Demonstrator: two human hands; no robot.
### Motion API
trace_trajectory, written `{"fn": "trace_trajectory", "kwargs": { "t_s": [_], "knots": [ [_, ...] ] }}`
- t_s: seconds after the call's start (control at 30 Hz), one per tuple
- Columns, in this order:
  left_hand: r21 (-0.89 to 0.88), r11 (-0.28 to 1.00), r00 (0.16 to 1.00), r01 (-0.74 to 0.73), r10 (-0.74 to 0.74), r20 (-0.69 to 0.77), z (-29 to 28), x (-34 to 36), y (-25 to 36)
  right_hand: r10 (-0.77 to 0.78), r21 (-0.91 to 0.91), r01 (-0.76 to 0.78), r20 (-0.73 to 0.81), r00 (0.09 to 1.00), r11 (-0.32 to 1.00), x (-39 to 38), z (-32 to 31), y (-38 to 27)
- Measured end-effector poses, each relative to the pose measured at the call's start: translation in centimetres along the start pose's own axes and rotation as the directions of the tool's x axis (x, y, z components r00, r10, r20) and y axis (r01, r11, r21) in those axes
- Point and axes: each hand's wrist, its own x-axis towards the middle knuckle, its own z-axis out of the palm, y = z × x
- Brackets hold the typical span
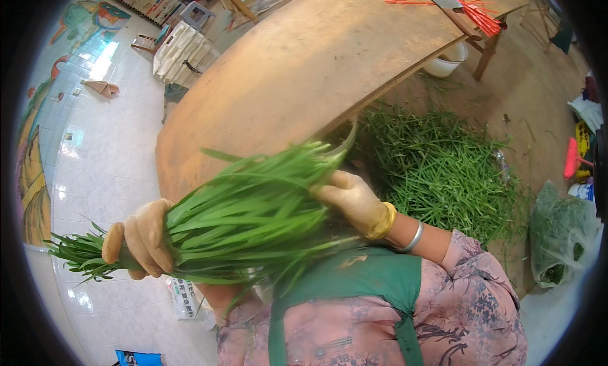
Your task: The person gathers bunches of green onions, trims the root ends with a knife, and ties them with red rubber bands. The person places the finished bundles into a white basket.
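1. The left grip (140, 239), gloved, is wrapped firmly around the bundle of long green leaves (247, 214) near one end, presumably to keep them together.
2. The right grip (349, 201) bends its fingers against the bundle's other end; blur hides whether they pinch anything, so I cannot tell.
3. Beyond both grips lies the wooden surface (285, 68).
4. Right of the right grip, loose greens (443, 189) lie heaped, probably kept close for easy reach.

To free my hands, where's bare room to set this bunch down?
The table is mostly bare between your bunch and the red strips and knife. Crowded: the floor beyond your right hand, under loose greens.
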Motion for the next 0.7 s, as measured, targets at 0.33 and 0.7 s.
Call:
{"fn": "trace_trajectory", "kwargs": {
  "t_s": [0.33, 0.7],
  "knots": [
    [-0.188, 0.957, 0.970, -0.221, 0.195, -0.148, 1.2, -0.6, 1.2, -0.331, -0.707, -0.089, -0.434, 0.838, 0.702, -4.9, -16.1, 2.8],
    [-0.264, 0.922, 0.956, -0.283, 0.294, 0.001, 2.7, 2.1, 0.3, -0.356, -0.619, 0.592, 0.474, 0.805, 0.516, -2.1, -3.1, -6.3]
  ]
}}
